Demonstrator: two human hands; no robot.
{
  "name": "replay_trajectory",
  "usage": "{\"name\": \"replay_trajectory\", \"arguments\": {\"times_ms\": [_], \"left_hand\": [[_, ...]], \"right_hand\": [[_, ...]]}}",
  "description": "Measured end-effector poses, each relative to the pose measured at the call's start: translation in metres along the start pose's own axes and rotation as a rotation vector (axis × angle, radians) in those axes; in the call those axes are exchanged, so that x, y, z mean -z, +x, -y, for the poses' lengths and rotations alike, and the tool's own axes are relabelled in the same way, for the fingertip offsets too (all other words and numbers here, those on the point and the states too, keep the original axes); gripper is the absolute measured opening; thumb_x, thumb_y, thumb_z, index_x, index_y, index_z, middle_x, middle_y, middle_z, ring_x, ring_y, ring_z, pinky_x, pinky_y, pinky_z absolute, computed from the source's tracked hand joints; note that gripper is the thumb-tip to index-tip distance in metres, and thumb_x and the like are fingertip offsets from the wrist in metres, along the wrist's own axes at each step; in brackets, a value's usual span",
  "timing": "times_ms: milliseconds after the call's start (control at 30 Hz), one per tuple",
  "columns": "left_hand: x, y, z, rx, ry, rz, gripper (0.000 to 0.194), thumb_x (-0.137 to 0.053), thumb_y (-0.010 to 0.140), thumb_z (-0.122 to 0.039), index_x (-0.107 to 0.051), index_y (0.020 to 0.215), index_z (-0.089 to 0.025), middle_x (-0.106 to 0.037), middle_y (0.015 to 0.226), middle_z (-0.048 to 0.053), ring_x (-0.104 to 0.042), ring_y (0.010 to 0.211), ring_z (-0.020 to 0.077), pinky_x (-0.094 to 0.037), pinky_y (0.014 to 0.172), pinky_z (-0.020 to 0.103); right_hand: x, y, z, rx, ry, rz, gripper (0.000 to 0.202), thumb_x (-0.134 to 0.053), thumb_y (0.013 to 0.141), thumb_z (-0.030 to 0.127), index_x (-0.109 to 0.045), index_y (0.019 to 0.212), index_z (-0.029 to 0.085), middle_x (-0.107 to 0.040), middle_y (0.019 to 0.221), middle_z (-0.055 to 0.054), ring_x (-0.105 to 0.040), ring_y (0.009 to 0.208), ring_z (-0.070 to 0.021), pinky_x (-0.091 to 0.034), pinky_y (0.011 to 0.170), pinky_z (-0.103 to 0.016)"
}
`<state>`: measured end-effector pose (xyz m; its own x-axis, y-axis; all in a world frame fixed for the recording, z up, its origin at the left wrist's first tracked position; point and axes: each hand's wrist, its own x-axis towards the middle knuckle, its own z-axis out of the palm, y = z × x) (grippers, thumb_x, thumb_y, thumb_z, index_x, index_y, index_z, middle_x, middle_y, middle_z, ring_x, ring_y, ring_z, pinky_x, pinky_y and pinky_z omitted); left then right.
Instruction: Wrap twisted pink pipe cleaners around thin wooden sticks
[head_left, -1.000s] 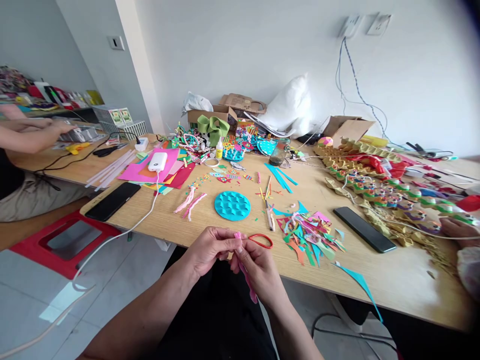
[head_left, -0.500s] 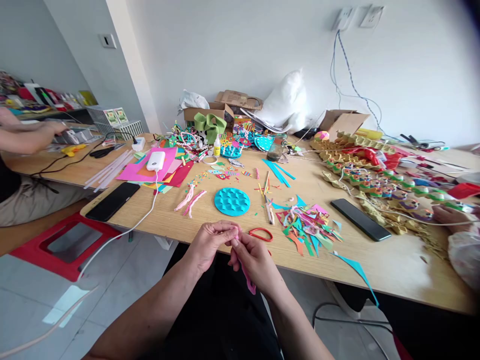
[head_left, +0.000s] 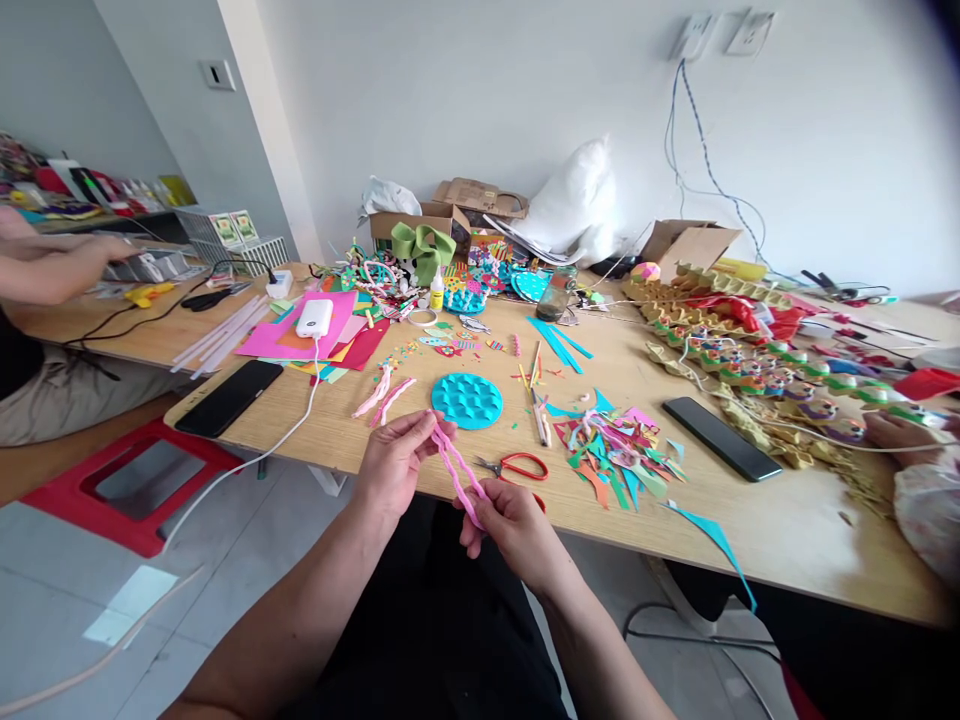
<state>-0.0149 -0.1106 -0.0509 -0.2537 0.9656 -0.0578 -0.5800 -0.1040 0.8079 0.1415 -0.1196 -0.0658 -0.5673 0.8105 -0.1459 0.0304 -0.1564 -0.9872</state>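
Left hand (head_left: 391,458) nearly closed, thumb and fingertips pinching the upper end of a pink twisted strand (head_left: 454,472). Right hand (head_left: 516,528) closed on its lower end, thumb over curled fingers. Strand sits in the gap between the hands, in front of the table (head_left: 832,540) edge — two lengths side by side, off the surface. Red-handled scissors (head_left: 525,458) lie just beyond the right hand, one handle partly hidden by it. Blue scalloped disc (head_left: 466,402) lies flat past the hands, no strand on it. Pink-and-white strands (head_left: 393,400) are left of it. Progress, my read: strand is twisted but in hand, neither set down nor attached; the disc's scallops look formed. Can't tell what remains beyond that, or whether the strand ends are fastened. Right of the disc: thin pointed tool (head_left: 537,405), then a pile of paper scraps (head_left: 622,455) — cutting has clearly been done — and a dark phone (head_left: 720,438). Farther back, glue bottle (head_left: 436,296) upright near a green bow (head_left: 424,252). Far right, another person's hand (head_left: 904,438) is beside painted egg-carton strips (head_left: 795,385).
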Motion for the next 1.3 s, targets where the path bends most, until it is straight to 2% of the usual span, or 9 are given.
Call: {"name": "replay_trajectory", "arguments": {"times_ms": [167,367,467,567,667,833,933,1067,1300], "left_hand": [[0.000,0.006,-0.007,-0.027,-0.099,-0.075,0.020,-0.079,0.060,-0.022,-0.071,0.075,-0.012,-0.071,0.067,0.006,-0.067,0.064,0.0150,-0.052,0.063,0.024],[-0.001,0.008,-0.012,-0.007,-0.209,-0.121,0.015,-0.075,0.063,-0.017,-0.070,0.077,-0.013,-0.071,0.068,0.004,-0.067,0.064,0.0138,-0.054,0.065,0.023],[0.002,0.009,-0.013,0.004,-0.243,-0.165,0.009,-0.071,0.068,-0.014,-0.070,0.077,-0.014,-0.071,0.067,0.003,-0.068,0.065,0.0133,-0.054,0.069,0.024],[0.005,0.010,-0.015,0.025,-0.220,-0.186,0.007,-0.068,0.070,-0.013,-0.070,0.076,-0.012,-0.071,0.067,0.005,-0.068,0.065,0.0139,-0.054,0.069,0.025],[0.008,0.011,-0.019,0.044,-0.179,-0.198,0.005,-0.067,0.069,-0.012,-0.069,0.073,-0.011,-0.070,0.064,0.006,-0.068,0.061,0.0144,-0.055,0.064,0.025],[0.015,0.014,-0.019,0.097,-0.146,-0.164,0.004,-0.066,0.067,-0.009,-0.069,0.070,-0.010,-0.069,0.059,0.006,-0.066,0.053,0.0153,-0.053,0.054,0.024],[0.018,0.015,-0.014,0.120,-0.172,-0.151,0.003,-0.066,0.068,-0.009,-0.069,0.069,-0.010,-0.069,0.059,0.007,-0.066,0.054,0.0156,-0.054,0.056,0.025],[0.016,0.015,-0.011,0.135,-0.237,-0.161,0.005,-0.063,0.073,-0.009,-0.069,0.073,-0.010,-0.070,0.065,0.007,-0.068,0.061,0.0151,-0.056,0.062,0.024],[0.007,0.008,-0.010,0.186,-0.340,-0.278,0.013,-0.055,0.081,-0.007,-0.067,0.079,-0.009,-0.072,0.075,0.009,-0.070,0.072,0.0156,-0.057,0.067,0.024]], "right_hand": [[-0.004,-0.002,-0.006,0.125,0.157,-0.122,0.029,-0.058,0.084,0.042,-0.056,0.071,0.016,-0.059,0.054,0.002,-0.053,0.045,-0.0092,-0.044,0.054,-0.024],[-0.007,-0.003,-0.005,0.157,0.250,-0.150,0.022,-0.066,0.079,0.036,-0.058,0.075,0.016,-0.066,0.065,-0.001,-0.059,0.057,-0.0121,-0.046,0.062,-0.026],[-0.009,-0.004,-0.005,0.117,0.112,-0.159,0.027,-0.065,0.078,0.041,-0.054,0.071,0.017,-0.066,0.063,-0.002,-0.058,0.054,-0.0134,-0.044,0.056,-0.026],[-0.011,-0.005,-0.004,0.105,-0.196,-0.211,0.031,-0.055,0.084,0.044,-0.050,0.068,0.019,-0.062,0.058,-0.002,-0.057,0.053,-0.0141,-0.041,0.051,-0.025],[-0.010,-0.009,0.000,0.171,-0.484,-0.253,0.031,-0.047,0.090,0.041,-0.047,0.066,0.020,-0.060,0.058,-0.002,-0.055,0.053,-0.0137,-0.037,0.051,-0.024],[-0.007,-0.021,0.008,0.264,-0.617,-0.232,0.028,-0.044,0.091,0.035,-0.045,0.067,0.021,-0.056,0.057,0.000,-0.051,0.051,-0.0131,-0.033,0.048,-0.024],[-0.006,-0.024,0.003,0.224,-0.528,-0.244,0.028,-0.046,0.090,0.037,-0.048,0.067,0.021,-0.058,0.057,-0.001,-0.053,0.053,-0.0146,-0.035,0.048,-0.024],[-0.007,-0.019,-0.004,0.181,-0.244,-0.331,0.030,-0.052,0.086,0.044,-0.052,0.069,0.020,-0.061,0.058,-0.002,-0.058,0.057,-0.0168,-0.042,0.055,-0.026],[-0.006,-0.007,-0.004,0.236,0.047,-0.382,0.027,-0.057,0.084,0.045,-0.055,0.077,0.019,-0.065,0.072,-0.005,-0.062,0.070,-0.0181,-0.048,0.069,-0.030]]}}
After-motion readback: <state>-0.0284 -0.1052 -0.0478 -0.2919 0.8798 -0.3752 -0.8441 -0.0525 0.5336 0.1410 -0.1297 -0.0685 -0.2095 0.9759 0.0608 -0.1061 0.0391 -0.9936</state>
